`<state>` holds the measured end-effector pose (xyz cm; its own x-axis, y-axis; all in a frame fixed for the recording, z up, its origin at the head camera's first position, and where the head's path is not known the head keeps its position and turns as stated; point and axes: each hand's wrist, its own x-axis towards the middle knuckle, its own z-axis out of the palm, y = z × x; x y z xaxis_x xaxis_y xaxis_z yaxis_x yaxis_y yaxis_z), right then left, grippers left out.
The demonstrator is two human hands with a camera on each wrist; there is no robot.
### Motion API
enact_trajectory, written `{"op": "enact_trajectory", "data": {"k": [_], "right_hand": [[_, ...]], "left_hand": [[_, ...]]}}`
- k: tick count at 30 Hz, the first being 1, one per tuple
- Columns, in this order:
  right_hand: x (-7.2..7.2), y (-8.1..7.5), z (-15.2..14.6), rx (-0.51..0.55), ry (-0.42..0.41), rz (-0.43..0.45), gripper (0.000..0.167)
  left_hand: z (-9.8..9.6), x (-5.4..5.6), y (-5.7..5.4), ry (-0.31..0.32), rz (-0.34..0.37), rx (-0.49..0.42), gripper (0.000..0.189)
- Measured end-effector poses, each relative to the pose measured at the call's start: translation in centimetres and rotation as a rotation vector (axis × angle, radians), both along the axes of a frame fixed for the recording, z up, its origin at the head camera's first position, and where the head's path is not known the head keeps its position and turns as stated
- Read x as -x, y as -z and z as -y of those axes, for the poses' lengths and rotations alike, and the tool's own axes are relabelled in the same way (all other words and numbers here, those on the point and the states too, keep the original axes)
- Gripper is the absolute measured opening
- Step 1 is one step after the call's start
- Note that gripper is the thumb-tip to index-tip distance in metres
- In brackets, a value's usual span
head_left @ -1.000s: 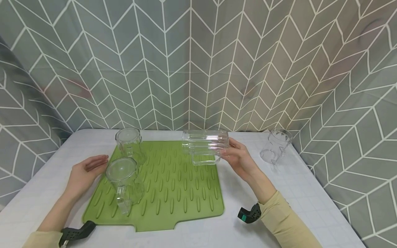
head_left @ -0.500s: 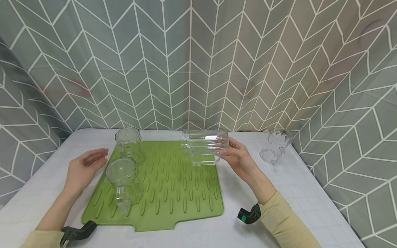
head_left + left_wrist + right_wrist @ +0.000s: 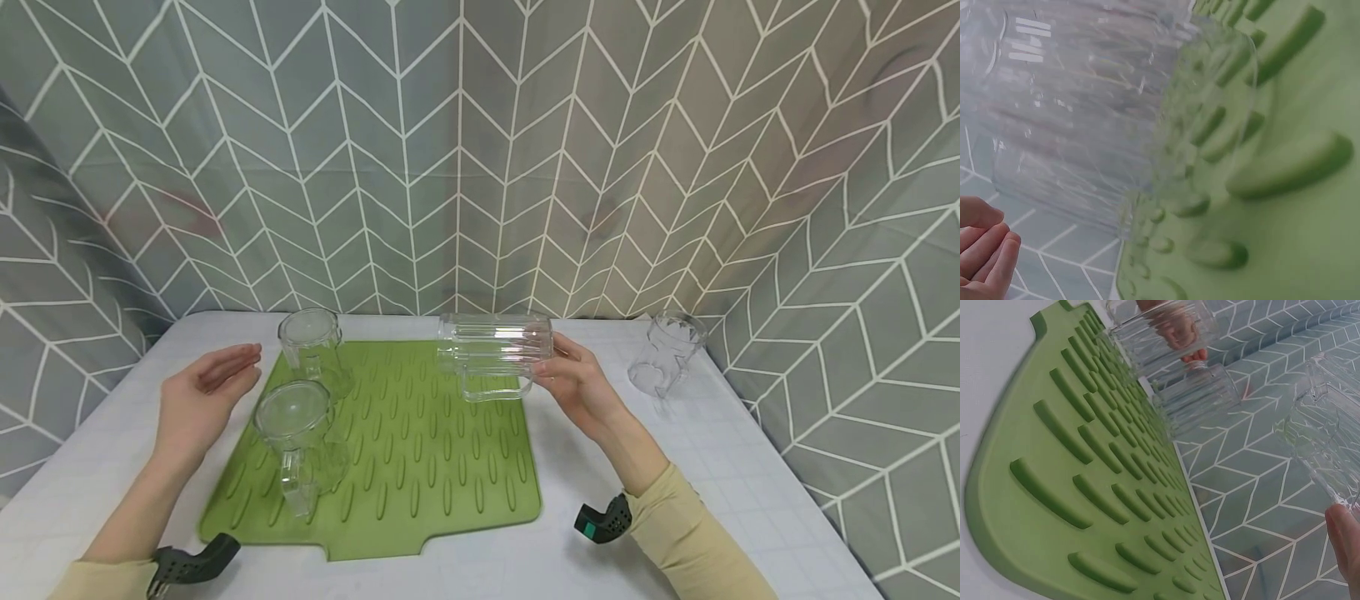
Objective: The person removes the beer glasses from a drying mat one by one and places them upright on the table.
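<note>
My right hand grips a clear glass mug by one end. The mug lies sideways in the air over the back right of a green ridged mat, its handle facing down toward me. In the right wrist view the held mug shows at the right edge with a fingertip on it. My left hand is beside the mat's left edge, holding nothing, fingers loosely bent. Closest to it stand two upside-down glass mugs on the mat, a front mug and a back mug.
Another glass mug stands on the white-covered table at the back right. A patterned grey curtain hangs behind the table and along both sides. A black wrist camera sits at the right cuff.
My left hand has moved slightly back and to the left, away from the front mug. The right hand and its mug have stayed almost still.
</note>
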<state>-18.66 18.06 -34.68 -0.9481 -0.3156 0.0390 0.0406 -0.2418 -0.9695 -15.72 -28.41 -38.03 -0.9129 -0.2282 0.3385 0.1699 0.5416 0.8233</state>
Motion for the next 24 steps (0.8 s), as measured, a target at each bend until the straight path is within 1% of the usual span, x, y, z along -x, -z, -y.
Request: {"op": "enact_trajectory", "data": {"k": [2, 5, 8, 10, 16, 24], "right_hand": [[0.0, 0.0, 0.0, 0.0, -0.003, -0.004, 0.071], [0.0, 0.0, 0.0, 0.0, -0.003, -0.01, 0.071], [0.0, 0.1, 0.1, 0.003, -0.006, -0.009, 0.071], [0.0, 0.1, 0.1, 0.004, -0.009, -0.006, 0.071], [0.0, 0.1, 0.1, 0.005, -0.01, -0.005, 0.071], [0.0, 0.1, 0.2, 0.004, -0.013, 0.001, 0.071]], "left_hand": [[-0.4, 0.0, -0.2, 0.015, -0.018, -0.032, 0.044], [-1.0, 0.0, -0.6, 0.055, -0.055, -0.075, 0.042], [-1.5, 0.0, -0.9, 0.091, -0.075, -0.099, 0.042], [-1.8, 0.0, -1.1, 0.102, -0.076, -0.096, 0.042], [-2.4, -0.1, -1.5, 0.094, -0.09, -0.051, 0.041], [-2.8, -0.4, -2.2, 0.074, -0.123, -0.075, 0.039]]}}
